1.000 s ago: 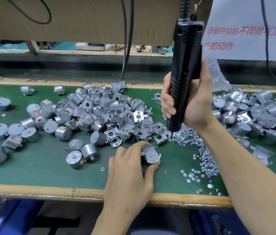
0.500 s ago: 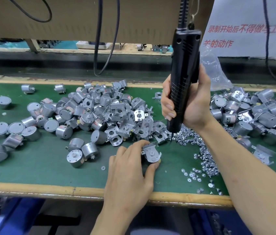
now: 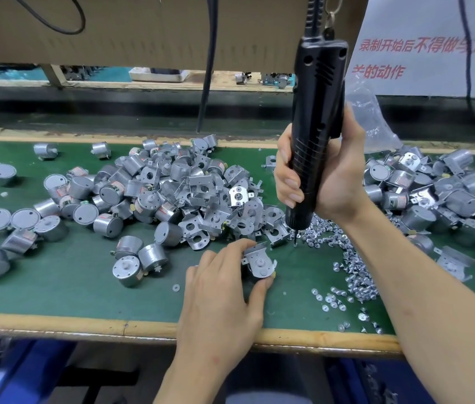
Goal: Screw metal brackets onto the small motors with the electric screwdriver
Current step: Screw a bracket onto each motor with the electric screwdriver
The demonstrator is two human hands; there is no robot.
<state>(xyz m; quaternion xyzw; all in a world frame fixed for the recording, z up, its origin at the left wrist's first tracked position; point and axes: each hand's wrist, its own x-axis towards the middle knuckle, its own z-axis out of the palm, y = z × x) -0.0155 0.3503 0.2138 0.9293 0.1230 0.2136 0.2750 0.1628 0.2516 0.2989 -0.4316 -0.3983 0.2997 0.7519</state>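
Upright, the right hand (image 3: 329, 182) grips the electric screwdriver (image 3: 313, 126) while the left hand (image 3: 224, 290) pinches a bracketed motor (image 3: 259, 262).

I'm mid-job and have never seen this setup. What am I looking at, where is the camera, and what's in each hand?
There is no machine here, only a person's two bare hands. One wide-angle camera worn on the head films them, looking forward and down. The left hand pinches a small motor with a metal bracket laid on it, down on the green mat. The right hand holds a black electric screwdriver upright, its cable running up out of view. Its bit points down at the edge of a heap of screws. Left of that lies a pile of loose motors and brackets, and a second pile of motors lies on the right. A clear plastic bag sits behind the right hand.
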